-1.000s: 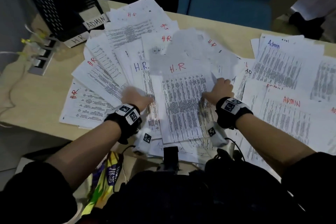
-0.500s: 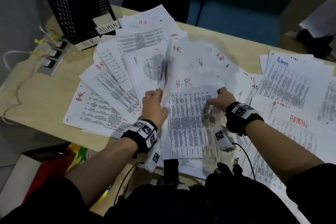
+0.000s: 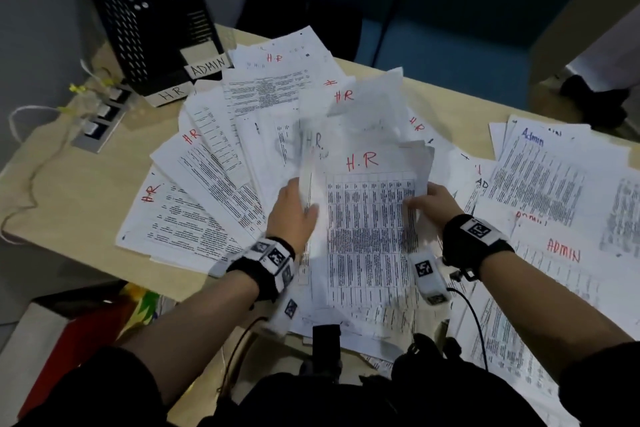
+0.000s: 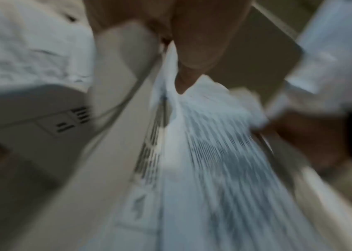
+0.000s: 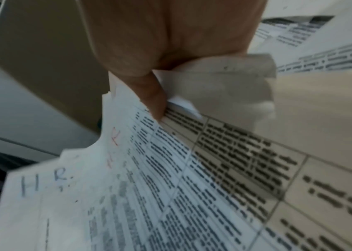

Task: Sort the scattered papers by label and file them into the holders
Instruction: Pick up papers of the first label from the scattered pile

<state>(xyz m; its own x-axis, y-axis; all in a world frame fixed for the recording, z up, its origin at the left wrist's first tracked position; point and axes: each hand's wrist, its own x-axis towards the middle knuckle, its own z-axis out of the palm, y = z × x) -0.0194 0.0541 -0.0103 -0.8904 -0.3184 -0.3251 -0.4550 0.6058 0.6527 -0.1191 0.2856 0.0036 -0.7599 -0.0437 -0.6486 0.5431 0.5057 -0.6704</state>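
At far left on the desk (image 3: pixel 69 191), a recessed socket panel (image 3: pixel 98 118) with a pale cable (image 3: pixel 31 180) trailing off the edge. Just behind, a black perforated holder (image 3: pixel 138 10), upright, with label tabs reading ADMIN (image 3: pixel 207 66) and H.R (image 3: pixel 171 94) at its foot. Spread rightward from there, a fan of H.R papers (image 3: pixel 194 204), flat on the desk, long axes radiating away from the body, red headings at the far ends. Next, the left hand (image 3: pixel 292 215), thumb and fingers pinched on the left edge of a curling sheet (image 3: pixel 308 163) headed H.R in dark ink, lifted off the fan and bowed upward; in the left wrist view, thumb (image 4: pixel 200 42) pressed on top of that paper, much blurred. At centre, the gathered H.R stack (image 3: pixel 370 236), long axis running from the body toward the far edge, red H.R heading at the far end, printed table facing up, near end overhanging the desk edge. On its right edge, the right hand (image 3: pixel 433 203), fingers curled round the stack's side; in the right wrist view, thumb (image 5: pixel 149 95) on the printed face with sheets (image 5: pixel 170 186) fanned below it and a crumpled corner (image 5: pixel 224 81) beside the palm. Further right, Admin papers (image 3: pixel 561 218), flat and overlapping, headings in blue and red, apart from the stack but near the right wrist. At upper right, beyond the desk, another person's dark shoe (image 3: pixel 595 97).
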